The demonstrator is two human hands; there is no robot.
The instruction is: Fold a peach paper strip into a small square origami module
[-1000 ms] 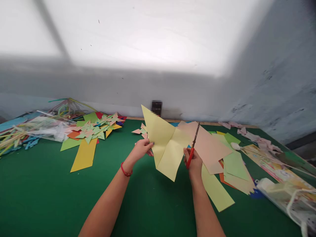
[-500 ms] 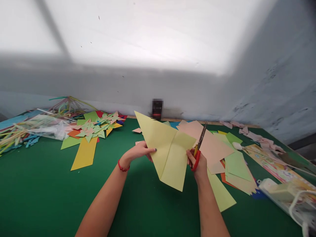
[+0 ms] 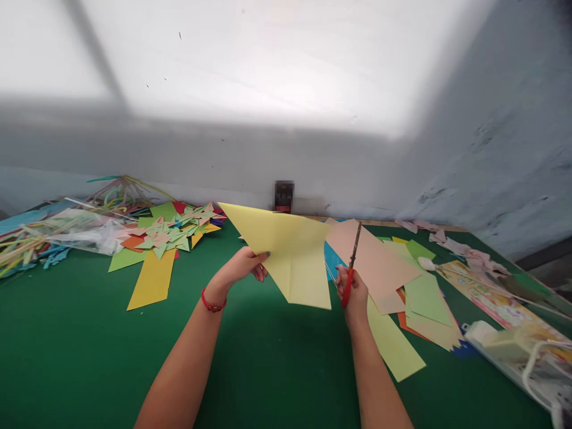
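A pale yellow sheet of paper (image 3: 295,253) with a crease down its lower half is held up over the green table. My left hand (image 3: 248,264) pinches its left edge, thumb on the near face. The right edge of the sheet is free, a little apart from my right hand (image 3: 355,295). That hand is closed round the red handles of a pair of scissors (image 3: 350,280), whose dark blades point up and look closed. Some of the fingers on the handles are hidden.
Paper stars (image 3: 172,229) are heaped at the left, near paper strips (image 3: 27,244) and a clear plastic bag (image 3: 89,229). Pink sheets (image 3: 379,262) and green sheets (image 3: 429,298) lie at the right. A white power strip (image 3: 496,339) is at the right edge. A wall stands behind.
My right hand has let go of the sheet's right edge and keeps the scissors. The sheet has shifted left and turned in my left hand.
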